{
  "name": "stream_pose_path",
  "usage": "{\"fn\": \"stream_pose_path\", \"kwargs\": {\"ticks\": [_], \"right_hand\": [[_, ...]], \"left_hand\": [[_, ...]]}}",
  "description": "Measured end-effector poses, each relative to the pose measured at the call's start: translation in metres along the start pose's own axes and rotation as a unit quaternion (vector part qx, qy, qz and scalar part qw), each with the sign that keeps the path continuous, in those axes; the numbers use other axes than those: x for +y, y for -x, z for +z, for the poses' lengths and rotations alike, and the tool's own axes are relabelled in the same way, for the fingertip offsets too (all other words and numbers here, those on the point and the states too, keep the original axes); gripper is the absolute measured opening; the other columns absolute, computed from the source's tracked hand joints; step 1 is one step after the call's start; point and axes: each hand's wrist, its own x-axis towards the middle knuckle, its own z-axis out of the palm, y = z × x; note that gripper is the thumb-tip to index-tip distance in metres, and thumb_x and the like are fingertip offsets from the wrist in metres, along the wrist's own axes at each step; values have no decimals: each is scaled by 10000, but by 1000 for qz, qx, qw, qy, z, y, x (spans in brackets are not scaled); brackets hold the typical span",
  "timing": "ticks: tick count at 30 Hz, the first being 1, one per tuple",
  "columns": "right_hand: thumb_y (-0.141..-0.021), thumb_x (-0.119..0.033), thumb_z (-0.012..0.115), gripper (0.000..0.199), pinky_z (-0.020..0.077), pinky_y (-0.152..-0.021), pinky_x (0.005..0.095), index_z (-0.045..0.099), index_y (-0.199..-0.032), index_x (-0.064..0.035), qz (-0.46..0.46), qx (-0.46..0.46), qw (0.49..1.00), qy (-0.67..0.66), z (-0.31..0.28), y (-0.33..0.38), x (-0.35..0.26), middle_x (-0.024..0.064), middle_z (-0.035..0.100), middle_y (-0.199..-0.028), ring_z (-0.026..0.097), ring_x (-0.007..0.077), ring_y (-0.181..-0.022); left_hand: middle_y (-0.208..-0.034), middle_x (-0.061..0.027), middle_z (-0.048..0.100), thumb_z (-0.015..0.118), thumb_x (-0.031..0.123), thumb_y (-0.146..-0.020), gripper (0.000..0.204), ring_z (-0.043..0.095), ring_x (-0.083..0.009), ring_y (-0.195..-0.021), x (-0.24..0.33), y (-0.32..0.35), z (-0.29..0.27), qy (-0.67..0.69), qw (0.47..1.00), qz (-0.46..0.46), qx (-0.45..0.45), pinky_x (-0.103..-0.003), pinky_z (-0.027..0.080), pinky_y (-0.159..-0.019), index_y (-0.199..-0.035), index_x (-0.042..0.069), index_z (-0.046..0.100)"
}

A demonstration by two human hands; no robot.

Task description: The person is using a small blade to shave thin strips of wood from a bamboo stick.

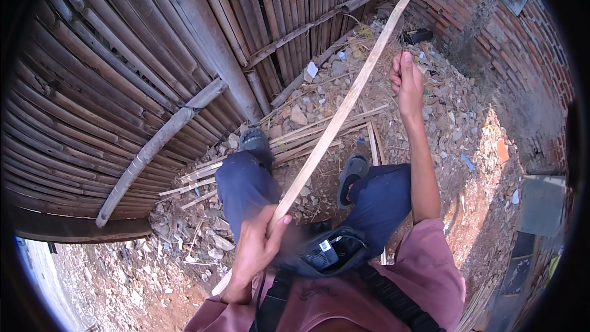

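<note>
A long, flat, pale wooden strip (344, 110) slants across the view, from near my lap up to the far right. My left hand (261, 240) is closed around its lower part, with the thumb along one side. To the right of the strip's upper half, my right hand (407, 80) is raised with its fingers curled closed, apart from the strip. A thin dark line shows at its fingertips; what it holds is too small to make out. Below, an open dark pouch (332, 252) at my waist has a pale-labelled item inside.
A bamboo wall (203, 31) with a curved pole (160, 147) rises at the left. Several more strips (326, 129) lie on stony rubble between my feet. A brick wall (528, 43) stands at the right, and a black object (419, 35) lies near its base.
</note>
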Motion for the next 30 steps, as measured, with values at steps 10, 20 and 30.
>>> {"fn": "stream_pose_path", "kwargs": {"ticks": [10, 20, 30], "right_hand": [[-1123, -390, 554, 437, 224, -485, 203, 648, -1286, 5, 158, -207, 939, -227, 46, 60, -32, -41, 533, -771, 311, 5, -521], [-1110, -336, 604, 372, 232, -496, 228, 669, -1246, 4, 128, -192, 934, -272, 43, 71, -17, -46, 561, -791, 327, 11, -530], [-1100, -336, 603, 379, 292, -532, 225, 688, -1245, 3, 103, -139, 955, -243, 37, 74, -24, -36, 628, -857, 383, 19, -588]], "left_hand": [[-620, -125, 596, 745, 205, -998, 210, 561, -245, -505, 2, -22, 2, -79, 995, 25, 49, -376, 408, -532, -1037, 3, 704], [-655, -160, 642, 756, 202, -982, 208, 667, -293, -564, 2, -47, 16, -104, 992, 56, 32, -382, 469, -559, -1044, 10, 707], [-667, -84, 654, 732, 146, -1002, 190, 596, -103, -590, 21, -62, 21, 10, 998, 53, 32, -300, 436, -552, -1098, -17, 717]]}}
